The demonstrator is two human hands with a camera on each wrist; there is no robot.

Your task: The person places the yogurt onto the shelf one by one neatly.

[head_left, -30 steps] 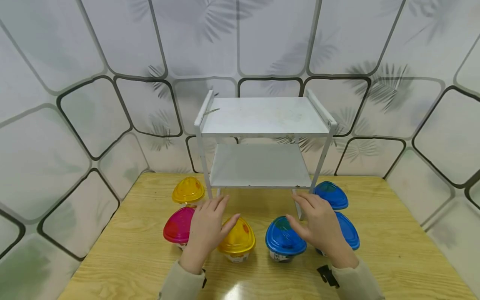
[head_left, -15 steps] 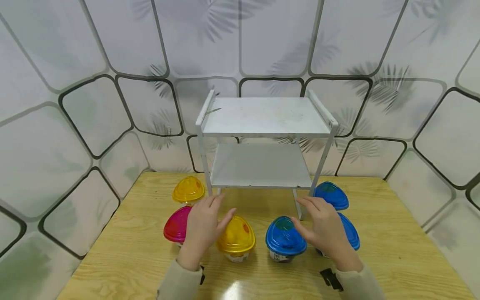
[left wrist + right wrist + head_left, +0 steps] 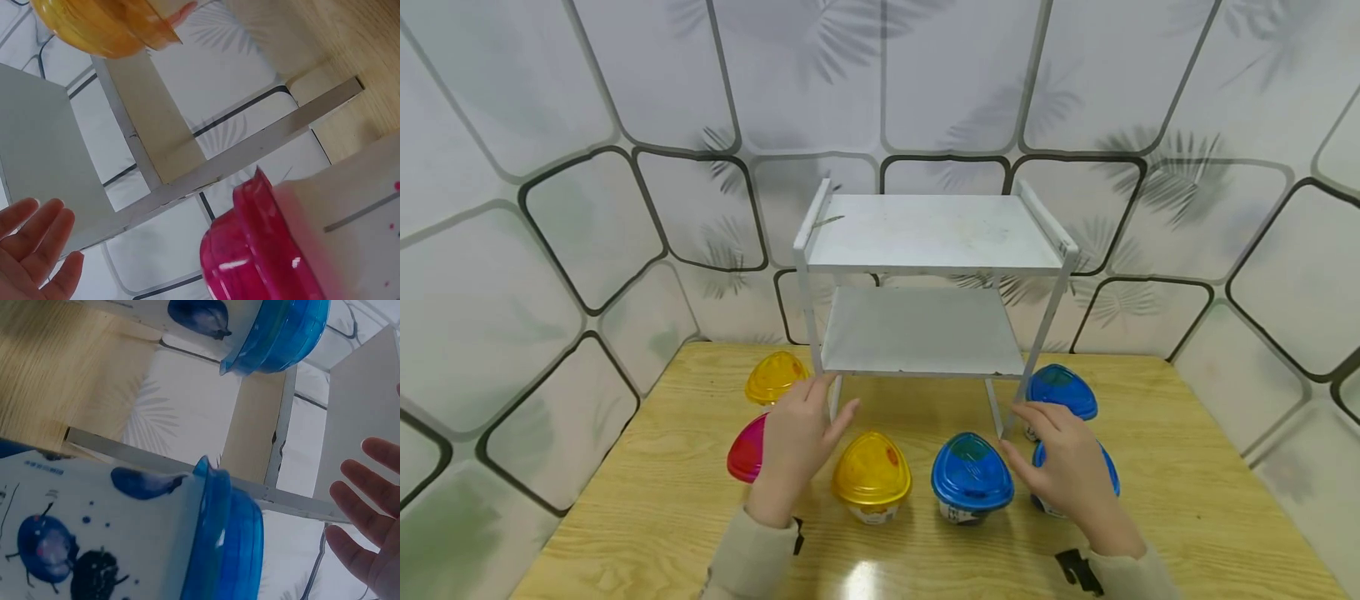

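Hovering among lidded tubs, the left hand and the right hand are held with fingers loosely extended and thumbs spread; nothing is gripped by either. From the left hand, a pink-lidded tub, partly covered, is seen at nine o'clock, the rear yellow-lidded tub at eleven, and the front yellow-lidded tub at four. From the right hand, the front blue-lidded tub is placed at nine o'clock, the rear blue-lidded tub at twelve, and a half-hidden blue-lidded tub at three. Toward twelve o'clock, between and beyond both hands, a white two-tier rack is stood on the wooden worktop, backed by leaf-patterned wall covering.
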